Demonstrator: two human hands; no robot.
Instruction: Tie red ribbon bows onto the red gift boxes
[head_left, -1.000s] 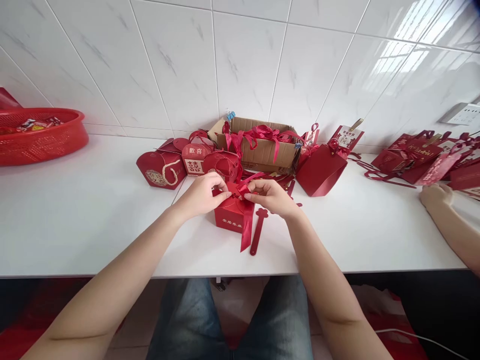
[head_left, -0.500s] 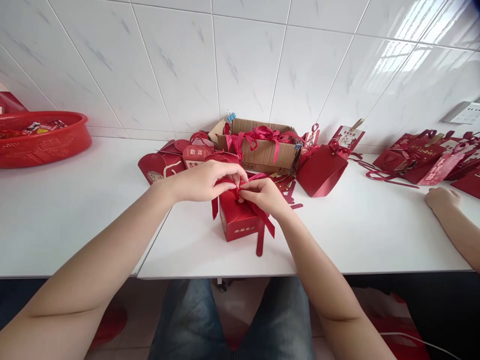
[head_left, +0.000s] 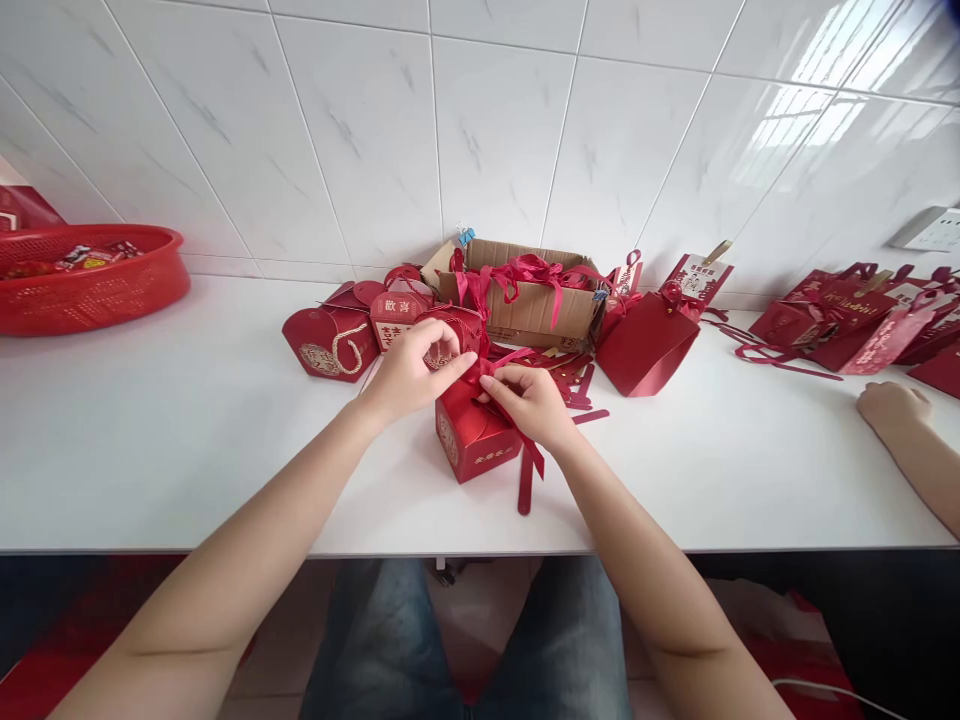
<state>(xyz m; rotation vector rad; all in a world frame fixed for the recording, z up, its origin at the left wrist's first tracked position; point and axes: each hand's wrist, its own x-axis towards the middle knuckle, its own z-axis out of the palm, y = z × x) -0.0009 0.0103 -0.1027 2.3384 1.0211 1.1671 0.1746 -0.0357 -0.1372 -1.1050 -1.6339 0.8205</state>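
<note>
A small red gift box with gold lettering stands upright on the white table in front of me. On its top is a red ribbon, one tail hanging down the right side. My right hand pinches the ribbon between thumb and forefinger at the top of the box. From the left, my left hand has its fingers curled and its thumb tip against the ribbon; the exact hold is partly hidden. Beside the box lies a flat dark red strip.
Behind, a cardboard box holds red ribbons. Finished-looking red boxes stand left and right of it. A red basket with wrapped packets sits far left. Another person's hand rests at right, near several red bags.
My left hand has shifted slightly left and its fingers have turned, opening a gap under the forefinger. The ribbon tail at the box's left side no longer shows. My right hand stays at the ribbon.
</note>
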